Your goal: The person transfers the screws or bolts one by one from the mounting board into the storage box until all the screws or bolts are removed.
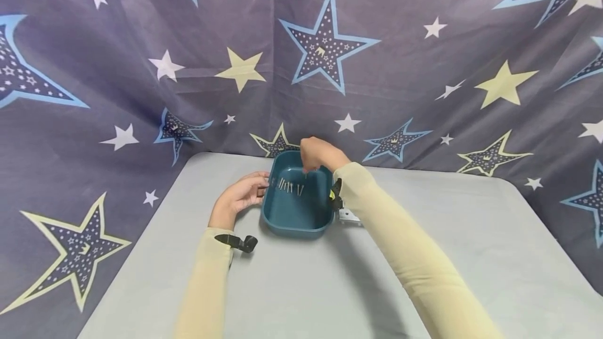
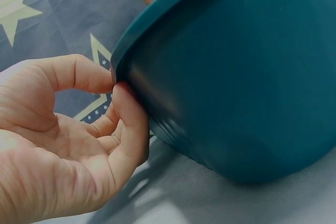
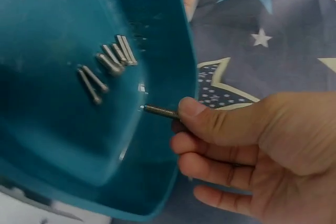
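A teal plastic basin [image 1: 297, 216] rests on the table, its rim toward the far side. On its left, my left hand [image 1: 242, 192] pinches the rim between thumb and fingers, clearly seen in the left wrist view. Over the basin's far right part is my right hand [image 1: 322, 155]. Between thumb and index finger it pinches a threaded metal screw [image 3: 160, 110], whose free end points into the basin; its other end is hidden by the fingers. Several silvery screws [image 3: 116, 59] lie loosely side by side on the basin's floor.
A white flat object [image 1: 348, 216] lies just right of the basin, partly covered by my right sleeve. The pale tabletop [image 1: 292, 286] extends around. Behind it hangs a dark star-patterned cloth [image 1: 400, 88].
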The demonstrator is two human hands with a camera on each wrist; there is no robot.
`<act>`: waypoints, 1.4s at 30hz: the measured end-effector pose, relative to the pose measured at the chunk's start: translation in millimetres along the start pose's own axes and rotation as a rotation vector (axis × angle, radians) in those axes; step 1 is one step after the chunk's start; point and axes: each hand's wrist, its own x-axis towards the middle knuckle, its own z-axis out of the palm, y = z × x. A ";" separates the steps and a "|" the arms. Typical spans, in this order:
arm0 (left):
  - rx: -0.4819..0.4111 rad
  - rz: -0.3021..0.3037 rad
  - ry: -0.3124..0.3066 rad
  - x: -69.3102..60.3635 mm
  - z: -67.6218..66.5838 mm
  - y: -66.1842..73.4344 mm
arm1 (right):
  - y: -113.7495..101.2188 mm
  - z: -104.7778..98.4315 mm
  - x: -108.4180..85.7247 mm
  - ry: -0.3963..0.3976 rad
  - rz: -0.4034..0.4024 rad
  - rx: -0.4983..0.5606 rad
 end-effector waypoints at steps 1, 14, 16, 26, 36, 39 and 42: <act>0.001 0.000 0.000 -0.2 -0.2 -0.4 | -1.5 2.5 1.4 -0.018 0.008 -0.003; -0.005 0.011 0.016 2.2 -1.8 -5.2 | -6.8 21.7 17.0 -0.215 0.144 0.053; 0.000 0.016 0.023 2.3 -1.4 -4.6 | -6.6 23.7 18.4 -0.228 0.162 0.079; -0.009 0.003 0.027 2.7 2.7 -3.8 | -5.4 30.1 21.0 -0.296 0.242 0.120; -0.015 0.004 0.034 1.1 0.0 -4.8 | -2.7 38.5 23.0 -0.277 0.232 0.172; -0.012 0.002 0.032 0.9 0.0 -5.2 | -2.8 42.5 25.7 -0.276 0.239 0.181; -0.004 0.005 0.039 -0.4 -0.9 -4.7 | -4.0 45.9 29.4 -0.272 0.247 0.193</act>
